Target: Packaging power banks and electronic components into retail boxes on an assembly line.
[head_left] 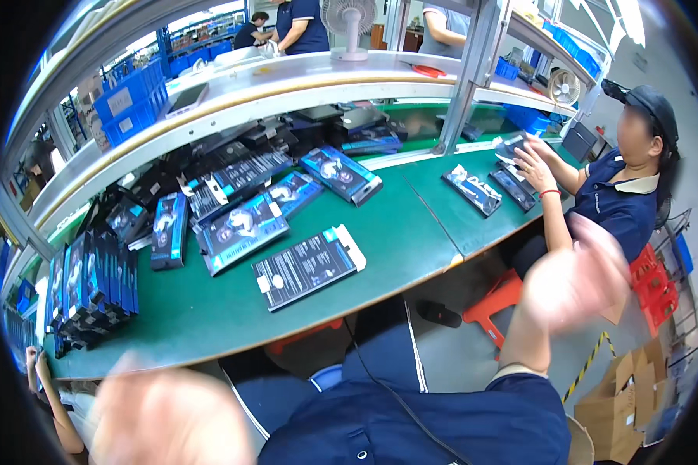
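Observation:
My left hand is raised close to the camera at the lower left, smeared by motion. My right hand is also blurred, lifted off the table on the right. The fingers of both are too smeared to read, and nothing held shows. Nearest on the green table lies a flat dark box with white print on its back and a white flap standing out at its right end. Behind it rest a blue-and-black picture box, a narrower one and another.
Boxes stand in a packed row at the left end of the table. More are heaped under the shelf. A co-worker handles a small box on the right. Red stools and cardboard cartons are on the floor.

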